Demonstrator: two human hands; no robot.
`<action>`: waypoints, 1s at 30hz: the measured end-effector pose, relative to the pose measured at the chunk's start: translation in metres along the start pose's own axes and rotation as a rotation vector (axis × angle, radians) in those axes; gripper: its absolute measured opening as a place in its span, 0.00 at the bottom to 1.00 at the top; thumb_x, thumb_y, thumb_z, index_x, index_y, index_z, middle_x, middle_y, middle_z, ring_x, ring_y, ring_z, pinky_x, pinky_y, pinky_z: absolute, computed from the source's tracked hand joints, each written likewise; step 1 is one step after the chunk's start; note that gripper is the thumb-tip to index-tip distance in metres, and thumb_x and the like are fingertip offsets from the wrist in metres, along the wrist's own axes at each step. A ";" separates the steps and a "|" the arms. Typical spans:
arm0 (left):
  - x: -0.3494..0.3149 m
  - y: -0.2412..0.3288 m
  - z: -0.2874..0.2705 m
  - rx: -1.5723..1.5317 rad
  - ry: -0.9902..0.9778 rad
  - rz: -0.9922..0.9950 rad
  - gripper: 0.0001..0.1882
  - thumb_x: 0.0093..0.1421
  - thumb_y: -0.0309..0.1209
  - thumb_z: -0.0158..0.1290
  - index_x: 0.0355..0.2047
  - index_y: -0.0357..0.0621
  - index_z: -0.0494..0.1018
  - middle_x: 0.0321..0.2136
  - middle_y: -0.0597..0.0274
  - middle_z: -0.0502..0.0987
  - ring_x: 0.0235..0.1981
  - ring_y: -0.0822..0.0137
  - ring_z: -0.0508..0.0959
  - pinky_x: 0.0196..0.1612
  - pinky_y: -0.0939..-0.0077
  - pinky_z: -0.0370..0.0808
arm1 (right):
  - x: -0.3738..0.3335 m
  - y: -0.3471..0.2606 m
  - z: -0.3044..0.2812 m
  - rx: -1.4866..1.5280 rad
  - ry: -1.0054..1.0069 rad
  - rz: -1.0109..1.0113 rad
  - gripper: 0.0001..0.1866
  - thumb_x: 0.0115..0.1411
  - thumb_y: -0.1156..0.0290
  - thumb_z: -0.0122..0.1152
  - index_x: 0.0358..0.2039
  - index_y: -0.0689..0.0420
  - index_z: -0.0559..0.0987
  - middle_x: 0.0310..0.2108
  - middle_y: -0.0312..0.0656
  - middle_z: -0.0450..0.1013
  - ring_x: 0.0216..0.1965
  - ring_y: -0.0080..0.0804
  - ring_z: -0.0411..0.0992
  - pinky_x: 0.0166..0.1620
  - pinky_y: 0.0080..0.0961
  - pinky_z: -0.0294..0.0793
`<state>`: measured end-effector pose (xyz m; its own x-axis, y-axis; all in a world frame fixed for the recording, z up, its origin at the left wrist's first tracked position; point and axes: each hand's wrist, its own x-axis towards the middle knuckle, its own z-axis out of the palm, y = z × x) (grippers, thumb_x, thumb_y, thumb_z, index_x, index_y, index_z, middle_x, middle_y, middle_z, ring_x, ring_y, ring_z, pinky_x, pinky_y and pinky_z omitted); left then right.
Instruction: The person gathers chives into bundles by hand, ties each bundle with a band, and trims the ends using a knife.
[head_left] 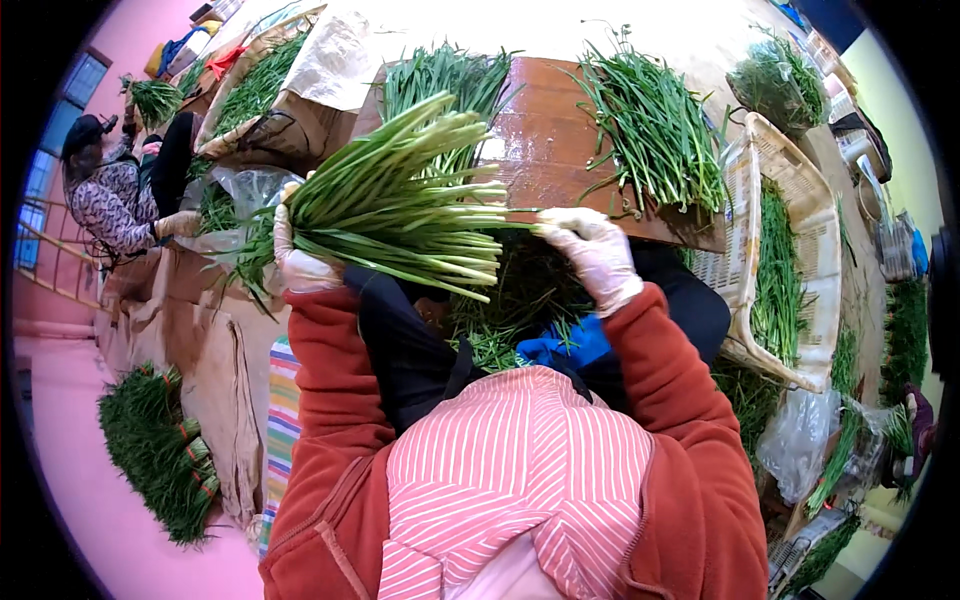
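Left hand (302, 258) grips the green bunch (385, 205) crosswise, pale ends (484, 250) rightward; right hand (592, 252) pinches a stalk (516, 226).

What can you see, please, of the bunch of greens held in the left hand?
The bunch of greens is a thick sheaf of long, slim stalks, bright green and paler at their ends, which fan out to the right. Darker leaves droop at its left. The gloved left hand grips it, partly hiding the wooden board. The right hand appears to pinch a stalk jutting from it.
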<state>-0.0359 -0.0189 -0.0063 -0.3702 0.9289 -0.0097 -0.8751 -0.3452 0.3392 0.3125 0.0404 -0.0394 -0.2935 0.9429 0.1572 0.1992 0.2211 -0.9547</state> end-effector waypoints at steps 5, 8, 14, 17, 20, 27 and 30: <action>-0.001 0.016 -0.001 0.010 0.000 0.041 0.19 0.63 0.40 0.43 0.51 0.49 0.70 0.54 0.54 0.68 0.55 0.51 0.66 0.60 0.47 0.58 | 0.017 0.013 -0.070 -0.958 -0.291 0.362 0.35 0.53 0.49 0.59 0.55 0.60 0.68 0.53 0.51 0.66 0.56 0.41 0.64 0.58 0.30 0.61; 0.001 0.003 0.008 -0.006 -0.191 -0.093 0.17 0.63 0.38 0.43 0.48 0.44 0.71 0.51 0.53 0.71 0.55 0.53 0.67 0.60 0.49 0.59 | 0.042 -0.017 -0.085 -0.257 -0.257 0.050 0.39 0.55 0.45 0.55 0.57 0.64 0.64 0.55 0.52 0.64 0.57 0.38 0.62 0.59 0.27 0.58; 0.004 -0.042 0.054 0.254 -0.316 -0.312 0.14 0.63 0.37 0.43 0.42 0.43 0.71 0.40 0.60 0.74 0.44 0.56 0.74 0.49 0.50 0.70 | 0.079 -0.057 -0.032 0.133 -0.952 -0.002 0.38 0.57 0.47 0.55 0.60 0.60 0.61 0.57 0.42 0.63 0.58 0.30 0.59 0.60 0.26 0.54; 0.009 -0.064 0.075 0.285 -0.402 -0.395 0.13 0.60 0.34 0.48 0.43 0.43 0.68 0.38 0.59 0.73 0.44 0.52 0.74 0.51 0.48 0.68 | 0.070 -0.056 0.004 0.625 -1.068 0.207 0.51 0.49 0.51 0.66 0.64 0.62 0.50 0.62 0.42 0.53 0.63 0.27 0.49 0.64 0.27 0.46; 0.012 -0.087 0.085 0.319 -0.365 -0.421 0.15 0.59 0.34 0.48 0.45 0.42 0.68 0.36 0.61 0.74 0.41 0.58 0.74 0.50 0.55 0.70 | 0.054 -0.063 0.024 0.715 -1.008 0.101 0.50 0.48 0.63 0.70 0.64 0.58 0.48 0.59 0.40 0.59 0.59 0.29 0.56 0.61 0.25 0.51; 0.025 -0.126 0.099 0.263 -0.437 -0.408 0.23 0.59 0.37 0.50 0.52 0.37 0.65 0.34 0.63 0.74 0.38 0.63 0.73 0.48 0.63 0.72 | 0.029 -0.070 0.056 0.666 -0.401 0.162 0.39 0.45 0.75 0.71 0.57 0.56 0.62 0.41 0.35 0.73 0.42 0.21 0.69 0.47 0.23 0.70; 0.028 -0.128 0.099 0.386 -0.401 -0.489 0.26 0.59 0.38 0.50 0.54 0.37 0.63 0.38 0.60 0.74 0.42 0.61 0.74 0.49 0.62 0.71 | 0.025 -0.058 0.058 0.549 -0.342 0.167 0.31 0.46 0.75 0.70 0.52 0.58 0.69 0.40 0.34 0.74 0.42 0.21 0.70 0.47 0.23 0.70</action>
<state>0.0966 0.0647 0.0433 0.2408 0.9677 0.0749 -0.7119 0.1236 0.6913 0.2389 0.0369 0.0053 -0.5982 0.8013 -0.0070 -0.2108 -0.1657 -0.9634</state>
